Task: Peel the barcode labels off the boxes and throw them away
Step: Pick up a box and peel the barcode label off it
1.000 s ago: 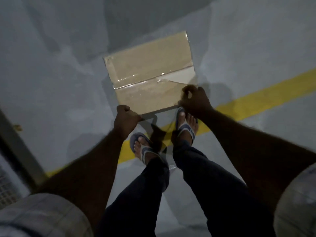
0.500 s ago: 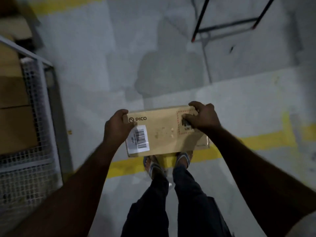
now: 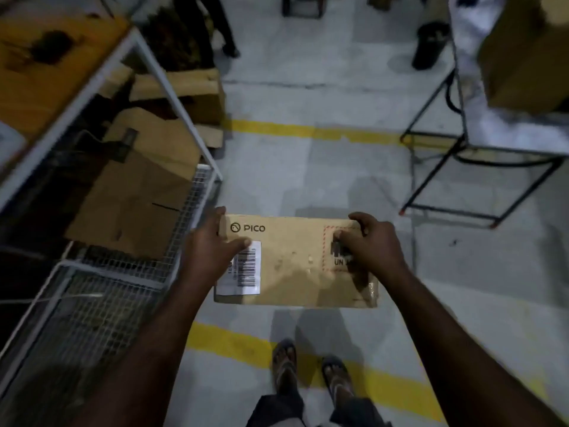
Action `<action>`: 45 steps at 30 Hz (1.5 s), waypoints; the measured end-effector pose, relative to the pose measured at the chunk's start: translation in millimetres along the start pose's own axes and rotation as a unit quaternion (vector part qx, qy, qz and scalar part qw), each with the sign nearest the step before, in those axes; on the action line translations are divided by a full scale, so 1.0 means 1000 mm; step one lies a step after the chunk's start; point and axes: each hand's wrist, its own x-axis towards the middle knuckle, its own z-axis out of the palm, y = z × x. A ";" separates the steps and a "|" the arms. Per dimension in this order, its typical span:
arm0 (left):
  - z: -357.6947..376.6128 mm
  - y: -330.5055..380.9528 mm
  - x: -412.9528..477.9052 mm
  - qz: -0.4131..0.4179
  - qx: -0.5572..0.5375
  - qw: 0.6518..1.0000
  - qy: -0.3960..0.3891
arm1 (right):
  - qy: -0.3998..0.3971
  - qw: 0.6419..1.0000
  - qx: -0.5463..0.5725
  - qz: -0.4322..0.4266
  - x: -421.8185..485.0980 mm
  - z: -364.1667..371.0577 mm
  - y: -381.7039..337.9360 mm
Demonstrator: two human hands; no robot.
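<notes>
I hold a brown cardboard box (image 3: 295, 263) printed "PICO" in the air above the floor, its long side facing me. My left hand (image 3: 212, 251) grips its left end, the thumb lying over the top of a white barcode label (image 3: 246, 272) stuck on the left part of the face. My right hand (image 3: 369, 245) grips the right end, fingers curled over the top edge and covering a red-dashed marking.
A white wire-mesh cage (image 3: 101, 291) holding cardboard boxes (image 3: 138, 186) stands at the left. A metal table (image 3: 505, 124) with a large box (image 3: 523, 53) is at the right. Yellow floor lines (image 3: 234, 343) cross the grey floor near my feet (image 3: 308, 371). Another person's legs (image 3: 215, 26) are at the top.
The box has come up from the floor into both hands, turned so the face with the label shows. I have straightened up, and the cage and table have come into view.
</notes>
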 end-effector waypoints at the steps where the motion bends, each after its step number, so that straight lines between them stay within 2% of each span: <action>1: -0.017 0.000 -0.008 -0.005 0.015 1.000 0.026 | -0.011 1.000 -0.014 -0.026 -0.002 0.002 -0.019; 7: -0.109 0.013 -0.081 -0.039 0.068 0.973 0.217 | -0.025 0.978 -0.082 -0.192 -0.039 0.020 -0.131; 12: -0.167 0.002 -0.149 -0.068 0.058 0.936 0.340 | -0.031 0.910 -0.191 -0.366 -0.099 0.055 -0.198; 18: -0.224 -0.029 -0.225 -0.114 0.035 0.887 0.445 | -0.099 0.855 -0.188 -0.473 -0.171 0.102 -0.259; 24: -0.297 -0.061 -0.297 -0.121 0.033 0.827 0.548 | -0.142 0.808 -0.156 -0.551 -0.259 0.165 -0.334; 28: -0.356 -0.092 -0.342 -0.140 0.062 0.786 0.599 | -0.161 0.779 -0.132 -0.591 -0.324 0.221 -0.380; 35: -0.440 -0.163 -0.401 -0.131 -0.021 0.735 0.665 | -0.211 0.725 -0.097 -0.649 -0.427 0.309 -0.438; 39: -0.481 -0.204 -0.406 -0.158 -0.015 0.716 0.680 | -0.228 0.708 -0.098 -0.661 -0.461 0.359 -0.472; 45: -0.530 -0.264 -0.378 -0.220 -0.021 0.709 0.670 | -0.233 0.685 -0.133 -0.678 -0.482 0.443 -0.522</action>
